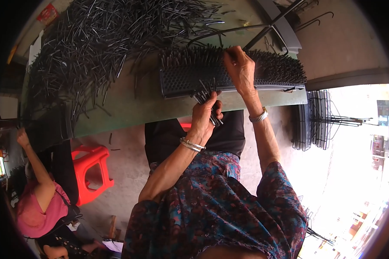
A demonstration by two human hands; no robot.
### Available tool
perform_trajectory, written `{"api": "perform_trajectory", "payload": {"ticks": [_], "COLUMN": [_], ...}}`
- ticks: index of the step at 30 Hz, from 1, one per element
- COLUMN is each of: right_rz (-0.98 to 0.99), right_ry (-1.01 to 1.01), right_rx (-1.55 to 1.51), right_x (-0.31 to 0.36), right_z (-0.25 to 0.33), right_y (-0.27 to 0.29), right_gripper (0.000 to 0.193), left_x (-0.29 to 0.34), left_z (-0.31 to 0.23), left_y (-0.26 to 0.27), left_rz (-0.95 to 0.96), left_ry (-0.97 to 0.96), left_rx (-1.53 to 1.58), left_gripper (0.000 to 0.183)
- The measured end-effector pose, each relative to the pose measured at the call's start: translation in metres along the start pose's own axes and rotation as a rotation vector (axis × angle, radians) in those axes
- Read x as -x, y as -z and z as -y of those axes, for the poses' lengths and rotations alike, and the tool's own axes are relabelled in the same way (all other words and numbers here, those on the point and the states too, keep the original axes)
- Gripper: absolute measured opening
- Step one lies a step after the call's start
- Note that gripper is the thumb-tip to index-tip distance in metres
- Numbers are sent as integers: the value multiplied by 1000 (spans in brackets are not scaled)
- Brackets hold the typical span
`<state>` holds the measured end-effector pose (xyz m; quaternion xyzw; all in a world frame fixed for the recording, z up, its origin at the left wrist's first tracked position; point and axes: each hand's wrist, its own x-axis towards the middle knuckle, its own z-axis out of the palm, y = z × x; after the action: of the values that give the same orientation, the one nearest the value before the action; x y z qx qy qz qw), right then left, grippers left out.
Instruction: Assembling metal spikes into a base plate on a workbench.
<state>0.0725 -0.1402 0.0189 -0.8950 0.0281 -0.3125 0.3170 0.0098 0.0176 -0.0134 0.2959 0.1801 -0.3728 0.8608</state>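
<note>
A long black perforated block [181, 80] lies along the table's near edge, many short black sticks [276, 64] standing upright in its holes. Bare rows of holes show on its near left part. My left hand [206, 111] is closed round a bundle of loose black sticks [203, 91], just in front of the block. Over the block's middle, my right hand [240, 69] has its fingertips pinched together among the standing sticks. Whatever lies between those fingertips is too small to make out.
A big heap of loose black sticks [90, 47] covers the table [129, 113] at the far left. Bent black rods [263, 32] reach over the table behind the block. Black wire racks [317, 118] stand at the right. A red stool [90, 170] and a co-worker [43, 198] are at the left.
</note>
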Motion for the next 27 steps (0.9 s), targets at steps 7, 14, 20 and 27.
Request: {"api": "perform_trajectory", "payload": {"ticks": [7, 14, 20, 27], "right_rz": [-9, 587, 629, 710], "right_ry": [-40, -458, -470, -565], "right_rx": [117, -383, -518, -587], "right_x": [23, 29, 32, 21], "right_z": [-16, 24, 10, 21], "right_y": [-1, 36, 45, 64], "right_gripper": [15, 26, 25, 20], "left_x": [-1, 0, 6, 11], "left_z": [-2, -1, -2, -8], "left_y": [0, 0, -9, -9], "left_rz": [7, 10, 19, 68], "left_ry": [-14, -54, -68, -1], "left_rx": [-24, -55, -114, -236], "left_gripper": [28, 24, 19, 28]}}
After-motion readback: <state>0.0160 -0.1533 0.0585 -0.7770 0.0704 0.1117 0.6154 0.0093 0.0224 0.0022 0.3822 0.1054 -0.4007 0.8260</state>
